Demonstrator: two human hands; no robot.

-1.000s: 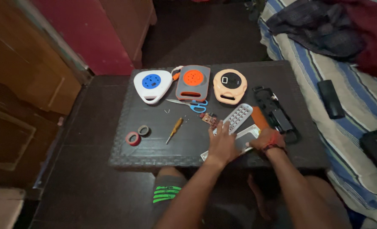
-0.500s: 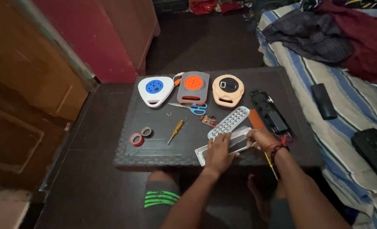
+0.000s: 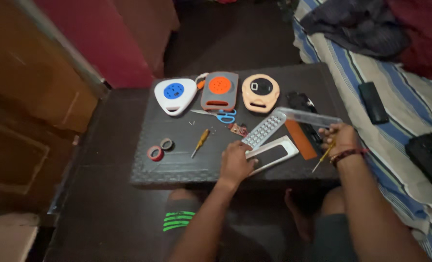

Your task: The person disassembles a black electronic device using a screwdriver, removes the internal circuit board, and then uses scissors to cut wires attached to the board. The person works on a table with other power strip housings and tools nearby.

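Observation:
My left hand (image 3: 235, 161) presses flat on a white remote shell with a dark opening (image 3: 275, 154), near the front edge of the dark table (image 3: 177, 167). My right hand (image 3: 341, 139) is at the table's right side. It grips a long pale grey cover strip (image 3: 309, 116) by one end, raised above the table, and a thin yellow screwdriver (image 3: 322, 158) points down from the same fist. A grey rubber keypad (image 3: 264, 130) lies between the hands, with an orange-brown board (image 3: 301, 139) beside it.
Along the table's back stand a white-and-blue socket box (image 3: 174, 94), a grey-and-orange one (image 3: 219, 90) and a peach one (image 3: 260, 91). Scissors (image 3: 220, 115), a small yellow screwdriver (image 3: 200, 142) and two tape rolls (image 3: 157, 149) lie left. A striped bed (image 3: 400, 121) holds a black remote (image 3: 372, 102).
My right hand has moved to the right and lifted the long grey cover strip off the remote parts. My left hand has stayed on the white shell.

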